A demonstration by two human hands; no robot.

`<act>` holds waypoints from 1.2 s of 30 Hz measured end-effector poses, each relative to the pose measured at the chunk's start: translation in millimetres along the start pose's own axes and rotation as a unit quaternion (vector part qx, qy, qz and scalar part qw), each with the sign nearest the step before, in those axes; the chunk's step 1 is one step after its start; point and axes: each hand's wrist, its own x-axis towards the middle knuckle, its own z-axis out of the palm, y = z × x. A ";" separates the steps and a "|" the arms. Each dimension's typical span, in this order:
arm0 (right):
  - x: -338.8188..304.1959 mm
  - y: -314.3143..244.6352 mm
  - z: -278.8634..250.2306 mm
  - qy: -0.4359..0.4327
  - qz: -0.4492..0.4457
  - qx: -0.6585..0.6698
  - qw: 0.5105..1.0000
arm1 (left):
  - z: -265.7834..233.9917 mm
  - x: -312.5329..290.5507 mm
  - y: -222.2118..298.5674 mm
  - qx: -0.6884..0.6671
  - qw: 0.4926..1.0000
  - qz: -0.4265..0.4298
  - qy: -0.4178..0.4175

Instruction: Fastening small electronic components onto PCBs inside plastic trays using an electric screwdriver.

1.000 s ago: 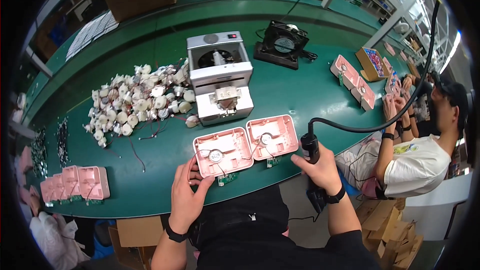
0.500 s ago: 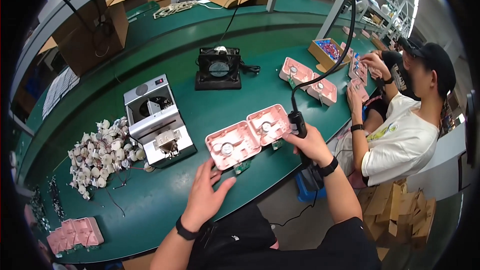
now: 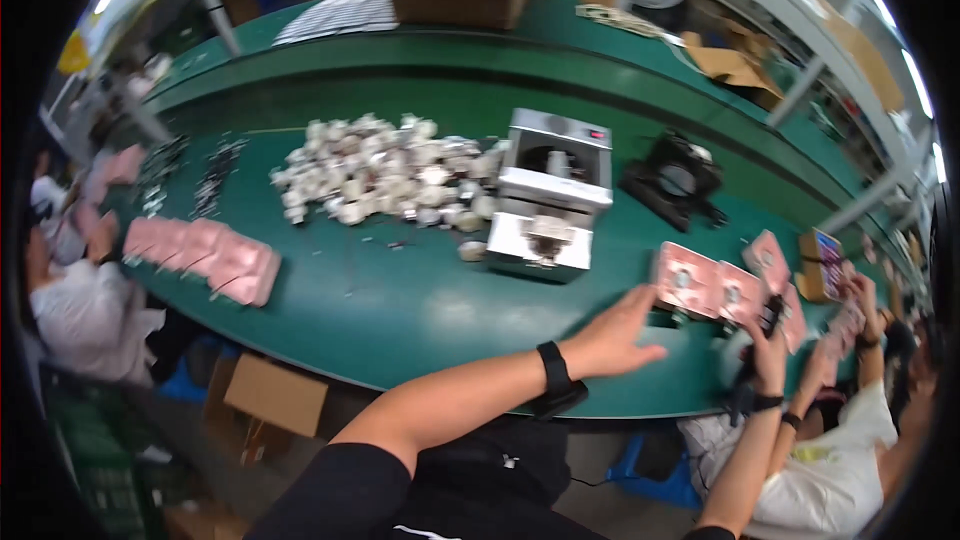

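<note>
At the right part of the bench lies an opened pink plastic housing [image 3: 690, 282], its two halves side by side with small round parts inside. My left hand [image 3: 615, 335] rests by its left end, fingers stretched and thumb apart, holding nothing. In my right hand [image 3: 766, 360] is a black electric screwdriver [image 3: 771, 314], held near the housing's right half; motion blur hides its tip. Left of the housing stands a silver machine [image 3: 552, 195] with a red switch. A heap of white small motors [image 3: 385, 170] spreads beyond it.
Several pink housings [image 3: 205, 252] line the left bench edge, near dark small parts [image 3: 215, 175]. A black fan [image 3: 675, 178] stands behind the housing. Co-workers sit at both ends; one in a white shirt [image 3: 835, 460] is close on my right. A cardboard box [image 3: 275, 395] sits below the bench.
The view has swung to the left, so the bench's left end and another person now show. My left hand stays beside the housing; my right hand still holds the screwdriver.
</note>
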 end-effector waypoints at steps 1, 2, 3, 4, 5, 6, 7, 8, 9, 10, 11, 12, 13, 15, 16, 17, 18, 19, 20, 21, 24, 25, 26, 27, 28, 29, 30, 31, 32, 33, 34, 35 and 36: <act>3.5 8.9 -1.8 0.021 0.001 -0.022 1.000 | -20.5 -11.6 -0.2 0.020 1.000 -0.017 0.009; -10.7 -6.2 5.8 0.066 -0.069 -0.065 0.993 | -50.7 -20.0 12.6 -0.054 0.996 -0.034 -0.056; -24.4 -21.7 12.2 0.112 -0.139 -0.106 0.978 | -80.4 -31.6 21.1 -0.130 0.983 -0.053 -0.118; -31.2 -19.4 12.2 0.100 -0.107 -0.037 0.988 | -108.0 -45.9 22.6 -0.110 0.987 -0.062 -0.098; -36.6 -15.1 12.9 0.086 -0.072 0.032 0.993 | -135.7 -61.7 22.0 -0.088 0.990 -0.073 -0.079; -45.4 -13.8 11.7 0.072 -0.068 0.041 0.994 | -161.5 -77.7 20.0 -0.049 0.993 -0.104 -0.026; -58.5 -17.5 9.8 0.031 -0.051 0.061 0.996 | -186.7 -92.1 16.9 -0.012 0.991 -0.128 0.025; -70.0 -22.5 12.3 -0.009 -0.033 0.082 0.996 | -212.5 -106.6 12.5 0.049 0.985 -0.153 0.070; -80.8 -29.4 19.7 -0.018 -0.029 0.088 0.996 | -238.8 -122.5 7.3 0.111 0.971 -0.176 0.114; -93.2 -39.3 29.1 -0.026 -0.045 0.129 0.990 | -265.9 -139.9 -0.2 0.209 0.948 -0.184 0.155; -105.6 -49.2 39.4 -0.032 -0.062 0.168 0.983 | -293.0 -157.5 -10.0 0.303 0.914 -0.189 0.194; -114.8 -58.0 49.8 -0.036 -0.082 0.205 0.975 | -319.9 -173.2 -19.1 0.385 0.874 -0.193 0.226; -117.6 -61.2 62.5 -0.046 -0.082 0.214 0.972 | -346.4 -188.4 -24.0 0.470 0.822 -0.196 0.256; -124.2 -75.9 83.0 -0.097 -0.091 0.244 0.961 | -397.2 -215.8 -43.2 0.570 0.743 -0.196 0.292; -127.5 -84.3 91.3 -0.123 -0.097 0.258 0.953 | -418.1 -231.5 -51.8 0.573 0.739 -0.198 0.295; -129.0 -94.8 102.4 -0.129 -0.102 0.258 0.952 | -437.2 -248.5 -60.8 0.603 0.701 -0.250 0.288; -130.6 -102.6 114.3 -0.155 -0.098 0.250 0.951 | -449.4 -257.3 -65.0 0.629 0.663 -0.297 0.277; -131.8 -109.9 126.1 -0.180 -0.093 0.240 0.949 | -458.0 -267.5 -68.0 0.628 0.663 -0.296 0.280; -133.8 -117.1 136.2 -0.203 -0.087 0.230 0.948 | -464.1 -272.9 -70.3 0.615 0.670 -0.322 0.263; -137.0 -124.2 143.3 -0.199 -0.088 0.229 0.949 | -467.8 -277.9 -73.1 0.601 0.677 -0.347 0.244; -149.3 -141.2 156.7 -0.245 -0.076 0.230 0.939 | -461.4 -278.5 -78.3 0.559 0.709 -0.368 0.221; -151.8 -144.6 158.5 -0.238 -0.070 0.225 0.942 | -456.2 -275.3 -69.6 0.537 0.726 -0.368 0.220; -153.2 -147.4 160.0 -0.240 -0.081 0.235 0.939 | -450.2 -272.2 -62.1 0.515 0.743 -0.367 0.218; -156.1 -149.4 160.2 -0.240 -0.090 0.242 0.936 | -441.9 -270.2 -56.4 0.507 0.752 -0.365 0.208; -158.7 -151.0 160.4 -0.240 -0.100 0.248 0.933 | -432.1 -267.7 -49.9 0.487 0.770 -0.353 0.210; -160.8 -153.0 161.2 -0.229 -0.091 0.240 0.939 | -421.6 -264.9 -43.6 0.466 0.788 -0.341 0.213; -160.2 -155.6 162.6 -0.216 -0.112 0.242 0.939 | -410.9 -260.3 -37.9 0.445 0.804 -0.329 0.215; -159.5 -157.1 163.7 -0.204 -0.133 0.243 0.939 | -398.9 -255.0 -31.9 0.436 0.813 -0.328 0.205; -158.4 -158.5 165.2 -0.196 -0.160 0.247 0.935 | -387.2 -250.0 -22.2 0.408 0.825 -0.337 0.197; -157.7 -156.9 166.0 -0.190 -0.158 0.242 0.938 | -374.1 -244.2 -14.1 0.380 0.836 -0.346 0.189; -157.0 -154.5 166.6 -0.164 -0.195 0.258 0.932 | -361.0 -238.4 -8.6 0.353 0.846 -0.355 0.181; -156.8 -151.7 167.1 -0.137 -0.233 0.272 0.924 | -346.7 -232.7 -6.6 0.347 0.851 -0.352 0.180; -155.7 -150.1 167.3 -0.111 -0.271 0.286 0.912 | -332.0 -225.9 -2.8 0.324 0.865 -0.337 0.182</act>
